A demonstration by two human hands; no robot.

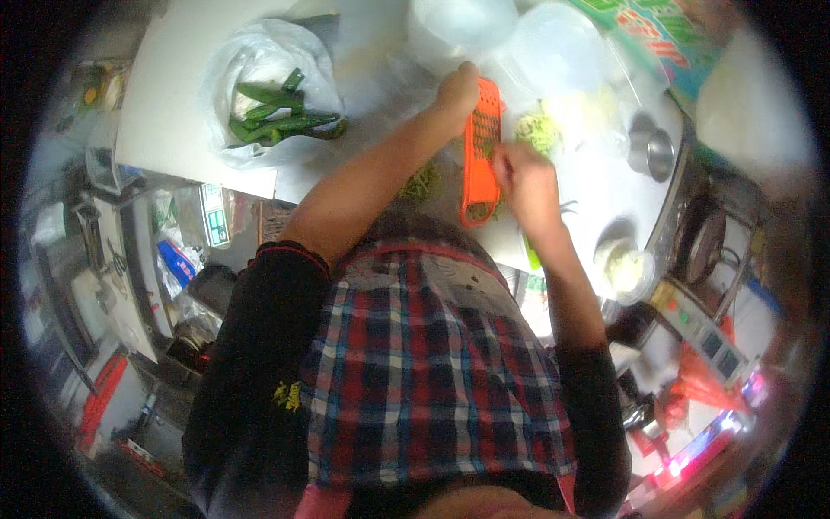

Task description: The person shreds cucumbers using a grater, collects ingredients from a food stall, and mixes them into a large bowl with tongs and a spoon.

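Note:
My left hand [459, 94] grips the far end of an orange plastic grater [481, 178], which slopes down towards my apron. My right hand [526, 178] is curled against the grater's right edge. It is blurred, and whatever its fingers may hold is hidden. Green shreds [421, 181] lie on the white table [577, 194] beside the grater, partly behind my left forearm. A heap of paler green shreds [537, 132] sits beyond my right hand. To the left, long dark-green vegetables [285, 120], apparently cucumbers, rest in an opened clear plastic bag [311, 48].
Two translucent bowls [554, 52] stand at the far side. A metal cup [660, 156] and a clear tub of pale shreds [628, 272] are near the table's right edge. A green printed package [648, 32] lies at upper right. Below stands a device with coloured buttons [697, 331].

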